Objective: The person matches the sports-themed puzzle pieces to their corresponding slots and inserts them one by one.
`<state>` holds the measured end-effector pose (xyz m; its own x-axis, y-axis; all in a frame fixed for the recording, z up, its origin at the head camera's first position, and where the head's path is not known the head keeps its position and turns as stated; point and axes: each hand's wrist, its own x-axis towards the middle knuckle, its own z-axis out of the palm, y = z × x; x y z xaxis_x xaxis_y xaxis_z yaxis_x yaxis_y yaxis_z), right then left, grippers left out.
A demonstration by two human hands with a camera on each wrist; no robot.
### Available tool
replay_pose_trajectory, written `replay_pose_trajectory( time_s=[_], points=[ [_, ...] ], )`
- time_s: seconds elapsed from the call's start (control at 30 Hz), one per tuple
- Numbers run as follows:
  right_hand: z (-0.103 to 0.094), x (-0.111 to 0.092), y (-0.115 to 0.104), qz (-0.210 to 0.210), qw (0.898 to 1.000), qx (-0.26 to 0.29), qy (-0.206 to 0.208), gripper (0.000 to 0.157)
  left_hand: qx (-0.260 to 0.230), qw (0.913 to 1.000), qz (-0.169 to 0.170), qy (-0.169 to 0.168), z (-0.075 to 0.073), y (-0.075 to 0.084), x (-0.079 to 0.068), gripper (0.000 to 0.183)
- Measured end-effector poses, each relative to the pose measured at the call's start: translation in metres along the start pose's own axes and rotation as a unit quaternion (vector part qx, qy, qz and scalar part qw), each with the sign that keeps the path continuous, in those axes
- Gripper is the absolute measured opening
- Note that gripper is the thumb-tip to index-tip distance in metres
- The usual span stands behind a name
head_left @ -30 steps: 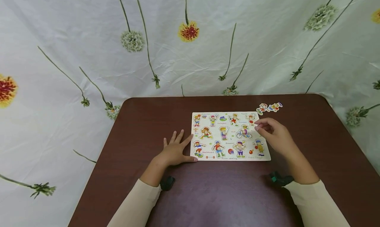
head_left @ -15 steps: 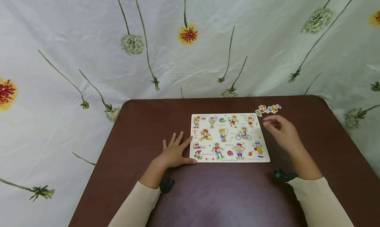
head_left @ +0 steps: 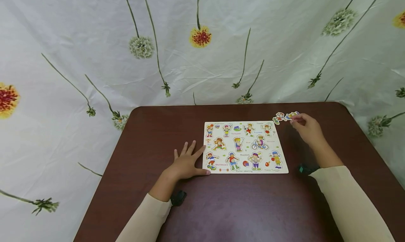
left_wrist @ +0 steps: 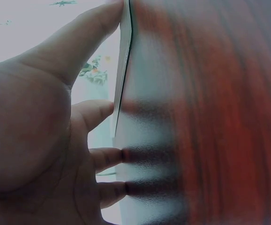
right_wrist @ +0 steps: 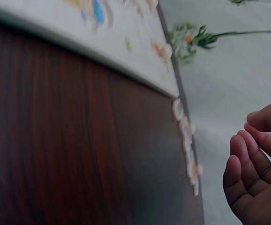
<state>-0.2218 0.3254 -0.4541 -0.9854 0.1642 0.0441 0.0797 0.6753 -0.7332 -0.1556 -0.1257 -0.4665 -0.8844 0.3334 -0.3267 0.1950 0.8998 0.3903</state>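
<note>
A white wooden peg puzzle board (head_left: 246,156) lies on the table, with colourful sports-figure pieces in its recesses. My left hand (head_left: 186,163) has its fingers spread at the board's left edge. The thumb touches the near left corner, and the other fingertips rest on the table in the left wrist view. Beyond the far right corner lie two loose puzzle pieces, one (head_left: 280,117) nearest the board and another (head_left: 291,115) beside it. My right hand (head_left: 308,129) reaches over the farther piece, fingertips overlapping it; in the right wrist view the bent fingers (right_wrist: 238,145) hold nothing visible.
The dark reddish-brown table (head_left: 246,207) runs back to a white cloth (head_left: 177,59) printed with flowers. A small dark wrist camera (head_left: 178,197) sits at the left wrist and another (head_left: 306,169) at the right. The loose pieces lie close to the table's far edge.
My right hand has moved from the board's upper right corner, away to the right and back, to the loose pieces. The left hand stays at the board's edge.
</note>
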Motion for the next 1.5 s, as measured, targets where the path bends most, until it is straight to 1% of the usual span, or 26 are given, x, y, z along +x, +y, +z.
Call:
replay_pose_trajectory(
  time_s=[0.17, 0.27, 0.43, 0.63, 0.87, 1.0, 1.17, 1.33, 1.5],
  points=[
    [0.0, 0.018, 0.017, -0.004, 1.0, -0.027, -0.005, 0.035, -0.003, 1.0, 0.002, -0.001, 0.0, 0.0, 0.0, 0.101],
    [-0.001, 0.025, 0.024, -0.013, 0.999, -0.047, -0.019, 0.036, -0.002, 1.0, 0.003, 0.0, 0.001, 0.0, 0.0, 0.101],
    [-0.004, 0.034, 0.031, -0.035, 0.995, -0.083, -0.046, 0.041, 0.0, 1.0, 0.005, 0.001, 0.002, 0.0, -0.001, 0.101],
    [-0.002, 0.04, 0.032, -0.035, 0.99, -0.116, -0.072, 0.045, -0.001, 1.0, 0.006, -0.002, 0.002, 0.002, -0.002, 0.101],
    [-0.002, 0.041, 0.025, -0.05, 0.982, -0.159, -0.089, 0.043, 0.0, 1.0, 0.006, 0.0, 0.001, 0.003, -0.002, 0.101],
    [-0.002, 0.041, 0.023, -0.052, 0.979, -0.178, -0.083, 0.041, 0.003, 1.0, 0.006, 0.002, 0.002, 0.002, -0.001, 0.101],
    [-0.002, 0.041, 0.025, -0.059, 0.977, -0.191, -0.072, 0.037, 0.007, 1.0, 0.002, 0.0, 0.001, 0.001, 0.0, 0.101],
    [-0.003, 0.04, 0.027, -0.071, 0.976, -0.196, -0.069, 0.033, 0.009, 1.0, 0.001, -0.001, 0.001, 0.0, 0.001, 0.102],
    [-0.004, 0.037, 0.027, -0.059, 0.976, -0.198, -0.074, 0.026, 0.006, 1.0, 0.0, 0.002, 0.0, 0.0, 0.0, 0.101]
  ],
)
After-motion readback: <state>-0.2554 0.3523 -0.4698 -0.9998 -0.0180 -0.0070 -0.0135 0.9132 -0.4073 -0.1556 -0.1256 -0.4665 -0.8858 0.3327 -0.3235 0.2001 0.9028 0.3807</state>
